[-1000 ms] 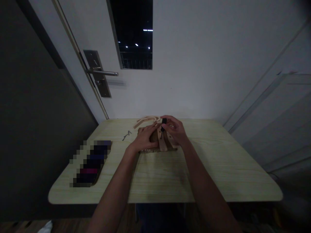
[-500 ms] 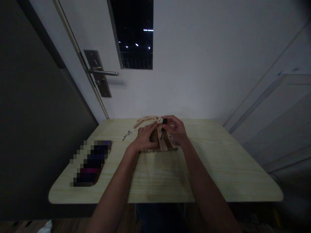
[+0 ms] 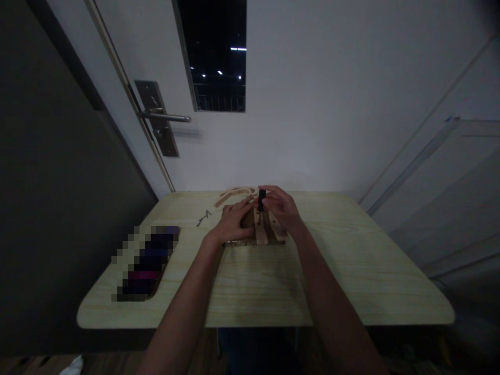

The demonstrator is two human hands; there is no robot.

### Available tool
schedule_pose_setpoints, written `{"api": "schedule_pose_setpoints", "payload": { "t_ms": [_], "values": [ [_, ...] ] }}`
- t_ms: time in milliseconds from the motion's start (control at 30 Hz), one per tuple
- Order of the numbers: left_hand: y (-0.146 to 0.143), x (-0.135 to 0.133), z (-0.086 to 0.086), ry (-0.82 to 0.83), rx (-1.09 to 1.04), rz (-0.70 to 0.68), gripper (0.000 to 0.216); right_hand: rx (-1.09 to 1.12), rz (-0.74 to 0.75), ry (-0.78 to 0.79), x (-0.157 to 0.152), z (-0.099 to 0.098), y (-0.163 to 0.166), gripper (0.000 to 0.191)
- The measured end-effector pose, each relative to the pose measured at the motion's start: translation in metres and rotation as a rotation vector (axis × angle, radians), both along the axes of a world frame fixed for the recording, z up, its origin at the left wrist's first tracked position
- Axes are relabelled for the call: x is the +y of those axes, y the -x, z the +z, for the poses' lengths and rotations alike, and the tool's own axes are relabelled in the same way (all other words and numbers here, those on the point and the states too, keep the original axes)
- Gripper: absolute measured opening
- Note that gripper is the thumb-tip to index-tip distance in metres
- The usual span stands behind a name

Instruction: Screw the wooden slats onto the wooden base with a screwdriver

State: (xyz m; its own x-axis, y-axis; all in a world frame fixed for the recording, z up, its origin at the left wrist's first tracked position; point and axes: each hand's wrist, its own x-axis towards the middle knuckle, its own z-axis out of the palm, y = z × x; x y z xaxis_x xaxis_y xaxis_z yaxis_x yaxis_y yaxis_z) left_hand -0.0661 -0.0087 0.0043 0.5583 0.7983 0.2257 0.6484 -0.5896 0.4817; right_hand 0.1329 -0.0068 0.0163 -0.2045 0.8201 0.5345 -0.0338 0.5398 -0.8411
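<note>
My right hand [image 3: 282, 208] pinches the black handle of a small screwdriver [image 3: 261, 200]. It stands nearly upright, its thin shaft meeting a pale wooden strip [image 3: 261, 234]. That strip lies on a brown board [image 3: 246, 241] close to the middle of the table. Beside it, partly under my right hand, is a second pale strip [image 3: 278, 229] with a dark hole. My left hand [image 3: 233, 221] lies over the left part of the board, fingers stretched forward and thumb spread toward the first strip. The board's far side is hidden by my hands.
Curved pale wooden pieces [image 3: 230, 194] lie behind my left hand. Several small dark screws [image 3: 203, 218] sit to the left on the table [image 3: 250, 291]. A phone [image 3: 150, 265], partly blurred out, rests farther left. A white door with a metal handle [image 3: 167, 117] rises behind the table.
The screwdriver has gone from slightly tilted to nearly upright, its handle moving a little left. The pale strips have shifted slightly toward me. My left hand has stayed almost in place.
</note>
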Motion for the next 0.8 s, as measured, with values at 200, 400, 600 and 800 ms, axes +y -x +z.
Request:
{"api": "schedule_pose_setpoints", "payload": {
  "t_ms": [200, 400, 600, 800],
  "values": [
    [-0.0005, 0.0036, -0.0022, -0.014, -0.004, -0.014, 0.08, -0.007, -0.079, -0.01, 0.0013, -0.0044, 0.0013, 0.037],
    [-0.0008, 0.0031, -0.0027, -0.019, -0.006, -0.011, 0.081, 0.004, -0.076, -0.017, 0.0028, -0.0059, -0.0002, 0.039],
    [-0.0008, 0.002, -0.002, -0.014, -0.026, -0.009, 0.081, 0.039, 0.013, 0.002, -0.0006, -0.0012, -0.0002, 0.036],
    [-0.0004, 0.0042, -0.0045, -0.011, -0.042, -0.014, 0.085, 0.007, -0.014, 0.006, 0.0006, -0.0028, -0.0015, 0.035]
  ]
}}
